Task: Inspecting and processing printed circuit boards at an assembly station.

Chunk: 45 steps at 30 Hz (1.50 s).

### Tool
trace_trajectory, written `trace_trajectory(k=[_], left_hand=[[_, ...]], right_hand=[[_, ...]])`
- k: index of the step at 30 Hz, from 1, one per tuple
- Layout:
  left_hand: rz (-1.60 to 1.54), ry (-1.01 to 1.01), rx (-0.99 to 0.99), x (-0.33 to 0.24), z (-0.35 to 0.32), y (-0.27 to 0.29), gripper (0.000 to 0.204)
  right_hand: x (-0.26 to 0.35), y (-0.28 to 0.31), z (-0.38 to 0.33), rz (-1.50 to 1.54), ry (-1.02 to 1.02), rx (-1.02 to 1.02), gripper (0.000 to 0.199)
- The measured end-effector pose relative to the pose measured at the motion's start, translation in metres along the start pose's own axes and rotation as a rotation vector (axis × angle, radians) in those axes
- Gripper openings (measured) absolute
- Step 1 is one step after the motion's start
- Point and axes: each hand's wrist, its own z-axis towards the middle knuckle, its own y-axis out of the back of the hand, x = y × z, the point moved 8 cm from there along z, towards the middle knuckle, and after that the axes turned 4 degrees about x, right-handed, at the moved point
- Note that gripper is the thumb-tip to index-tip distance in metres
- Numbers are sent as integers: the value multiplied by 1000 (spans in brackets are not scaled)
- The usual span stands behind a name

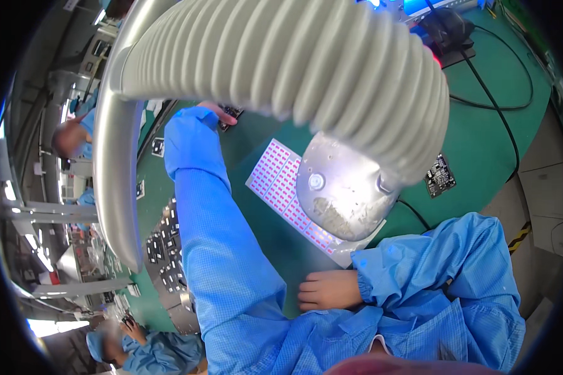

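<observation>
My left arm reaches far across the green table. My left hand (218,113) is at a small black circuit board (233,114), its fingers closed at the board's edge; the cuff and the ribbed grey hose hide part of both. Near the table's front edge my right hand (329,290) lies palm down with nothing visible in it, its fingers lying out to the left. Just beyond it is a white sheet of small pink-red stickers (275,178), partly covered by the shiny metal lamp head (341,187).
The thick ribbed hose (281,59) and its metal arm (116,169) arch over the workspace. Another circuit board (440,177) lies at the right. Many small black parts (164,250) lie on the left. Black cables (488,94) cross the far right. Other people in blue work at the left.
</observation>
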Motion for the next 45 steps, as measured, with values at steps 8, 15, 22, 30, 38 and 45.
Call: trace_trajectory(k=[8, 15, 22, 30, 38, 45], left_hand=[[1038, -53, -739, -129, -63, -110, 107], [456, -504, -809, -127, -90, -100, 29], [387, -463, -1279, -69, -155, -80, 16], [-1151, -983, -739, -41, -137, -187, 27], [-1321, -1248, -765, -81, -142, -252, 39], [-1445, -1201, -534, -114, -130, -293, 25]], right_hand=[[-14, 3, -12, 24, -82, 105, 18], [-9, 7, -12, -59, -45, 76, 16], [0, 7, -8, -80, 14, 113, 21], [-9, 9, -9, -20, -12, 123, 28], [-8, 5, -3, -21, -41, 207, 32], [-10, 5, -7, -12, 0, 177, 27]])
